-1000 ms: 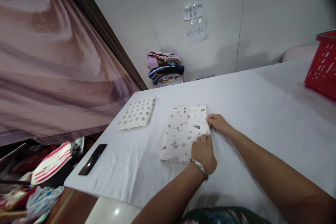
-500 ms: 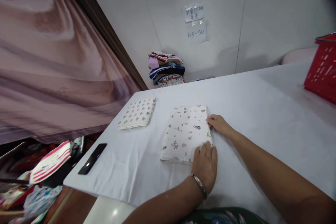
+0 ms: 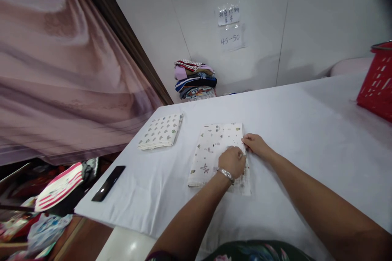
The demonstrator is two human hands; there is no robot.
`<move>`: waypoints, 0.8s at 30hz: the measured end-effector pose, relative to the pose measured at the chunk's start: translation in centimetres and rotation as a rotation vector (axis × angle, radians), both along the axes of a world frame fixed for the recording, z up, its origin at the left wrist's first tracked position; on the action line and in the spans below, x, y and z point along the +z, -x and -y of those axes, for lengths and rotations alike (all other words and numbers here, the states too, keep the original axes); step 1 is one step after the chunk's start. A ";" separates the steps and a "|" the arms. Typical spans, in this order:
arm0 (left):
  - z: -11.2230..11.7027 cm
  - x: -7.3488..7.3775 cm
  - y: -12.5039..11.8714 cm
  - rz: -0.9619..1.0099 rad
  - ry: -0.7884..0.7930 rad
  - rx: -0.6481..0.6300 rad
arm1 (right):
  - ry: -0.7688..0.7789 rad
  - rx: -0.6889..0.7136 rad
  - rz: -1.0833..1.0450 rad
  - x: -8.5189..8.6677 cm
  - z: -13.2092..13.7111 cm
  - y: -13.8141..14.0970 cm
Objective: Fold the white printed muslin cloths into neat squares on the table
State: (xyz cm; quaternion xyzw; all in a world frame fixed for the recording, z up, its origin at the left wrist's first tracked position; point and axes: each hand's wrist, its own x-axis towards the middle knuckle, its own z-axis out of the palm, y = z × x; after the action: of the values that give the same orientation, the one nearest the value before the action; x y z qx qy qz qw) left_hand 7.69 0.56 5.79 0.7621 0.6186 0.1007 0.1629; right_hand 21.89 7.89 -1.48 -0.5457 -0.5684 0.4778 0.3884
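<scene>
A folded white cloth point(image 3: 211, 151) with small printed figures lies on the white table point(image 3: 294, 130) in front of me. My left hand point(image 3: 232, 161), with a silver bracelet on the wrist, rests curled on the cloth's right side, its fingers pressed on the fabric near the right edge. My right hand point(image 3: 255, 144) pinches that same right edge a little farther back. A strip of the cloth shows out past my left wrist at the near right corner.
A second folded patterned cloth point(image 3: 161, 131) lies to the left. A black phone point(image 3: 108, 183) sits near the table's left corner. A stack of folded clothes point(image 3: 195, 79) stands by the wall, a red basket point(image 3: 377, 81) at the far right, a pink curtain point(image 3: 61, 61) on the left.
My left hand moved from the cloth's near right corner forward onto the cloth, close to my right hand. The near right edge now sticks out wider. My right hand stayed put.
</scene>
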 end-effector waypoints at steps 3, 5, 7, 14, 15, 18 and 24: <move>-1.3 -0.8 -0.5 -0.057 0.056 0.051 | 0.002 0.007 -0.009 0.0 -0.1 0.0; -1.8 -1.1 -0.5 -0.065 0.103 0.066 | 0.007 0.008 -0.018 -0.1 -0.2 -0.1; -2.1 -1.2 -0.4 -0.062 0.141 0.069 | 0.014 0.007 -0.025 -0.2 -0.2 0.0; -3.0 -0.9 0.5 -0.010 0.231 0.039 | 0.029 0.006 -0.041 0.1 0.0 0.0; -3.1 -0.8 0.6 0.006 0.235 0.040 | 0.029 0.008 -0.043 0.2 0.0 0.0; -2.8 -0.6 0.5 0.054 0.211 0.064 | 0.023 0.011 -0.045 0.2 0.1 0.0; -1.6 -1.1 -0.4 0.023 0.077 0.045 | 0.018 0.016 -0.044 -0.1 0.0 -0.1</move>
State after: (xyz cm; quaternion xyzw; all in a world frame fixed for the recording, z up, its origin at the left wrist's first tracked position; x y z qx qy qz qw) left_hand 8.11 2.13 4.67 0.7398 0.6372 0.0890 0.1971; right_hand 21.98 7.88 -1.59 -0.5339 -0.5596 0.4982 0.3920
